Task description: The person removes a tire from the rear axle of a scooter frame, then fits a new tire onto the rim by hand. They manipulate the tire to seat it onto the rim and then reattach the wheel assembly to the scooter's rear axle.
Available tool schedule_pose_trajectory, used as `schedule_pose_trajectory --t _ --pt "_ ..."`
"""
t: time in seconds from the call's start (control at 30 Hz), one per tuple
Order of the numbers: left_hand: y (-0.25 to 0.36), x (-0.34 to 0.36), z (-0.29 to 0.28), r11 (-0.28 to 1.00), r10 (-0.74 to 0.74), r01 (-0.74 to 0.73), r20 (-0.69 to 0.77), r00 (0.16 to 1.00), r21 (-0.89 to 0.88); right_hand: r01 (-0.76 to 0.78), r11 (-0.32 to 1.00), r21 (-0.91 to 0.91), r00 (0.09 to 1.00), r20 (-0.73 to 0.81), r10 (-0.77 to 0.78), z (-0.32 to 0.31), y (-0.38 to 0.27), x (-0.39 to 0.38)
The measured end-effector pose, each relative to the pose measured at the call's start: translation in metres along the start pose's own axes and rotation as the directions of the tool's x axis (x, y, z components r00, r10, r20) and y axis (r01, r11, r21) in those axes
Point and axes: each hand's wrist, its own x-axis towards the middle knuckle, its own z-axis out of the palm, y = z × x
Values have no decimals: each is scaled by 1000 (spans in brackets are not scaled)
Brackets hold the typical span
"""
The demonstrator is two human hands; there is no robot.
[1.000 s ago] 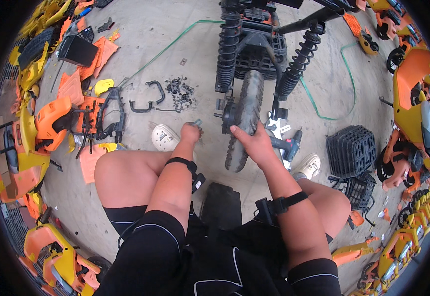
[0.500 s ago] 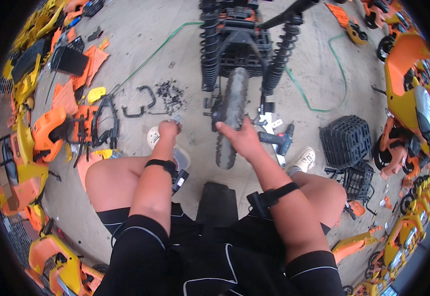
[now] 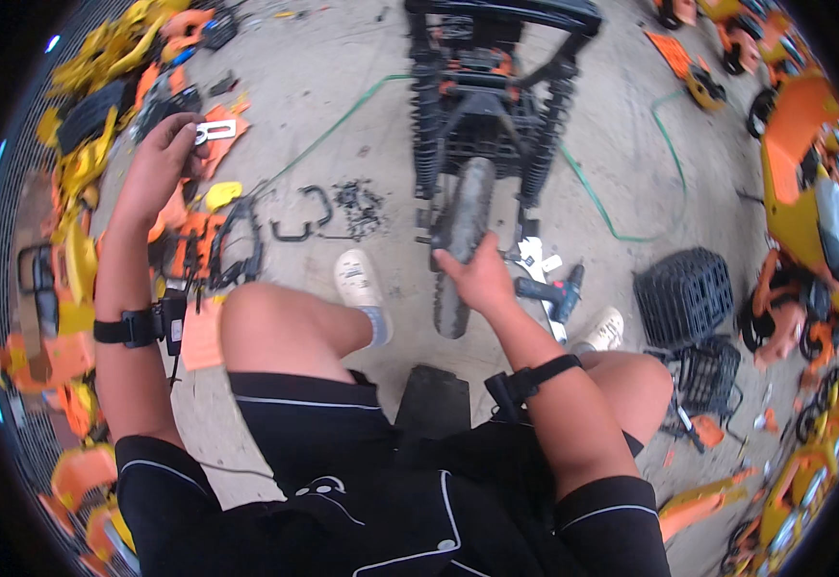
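Note:
Out at the far left, my left hand (image 3: 171, 159) is raised and pinches a small silver slotted metal plate (image 3: 219, 130). In front of me my right hand (image 3: 477, 276) grips the black tyred wheel (image 3: 468, 207), thumb on its near left side and fingers over its right. The wheel stands below a bike's frame (image 3: 477, 101), between two black coil shock absorbers (image 3: 425, 130). Just right of the wheel, a cordless drill (image 3: 564, 293) lies on the floor across a white strip of metal (image 3: 540, 262).
Black curved brackets (image 3: 294, 229) and a pile of small dark screws (image 3: 357, 207) lie left of the wheel. A black plastic crate (image 3: 684, 296) stands to the right. Orange and yellow body panels (image 3: 102, 87) line both sides. A green hose (image 3: 597, 207) crosses the floor.
My left hand has swung up and out to the left from beside the wheel, carrying the metal plate. My right hand stays on the wheel. The view has shifted slightly.

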Motion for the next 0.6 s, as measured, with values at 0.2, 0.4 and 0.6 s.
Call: schedule_pose_trajectory --t 0.2,0.4,0.6 --pt "-197 -54 49 964 -257 243 -152 954 -106 110 994 -1 990 -88 -109 19 15 5" --pt "-393 -131 201 719 -677 658 -9 736 -222 196 976 93 981 -28 -194 22 35 4" --pt "-457 -169 263 622 -748 759 141 649 -193 106 993 48 994 -11 -106 16 27 -2"
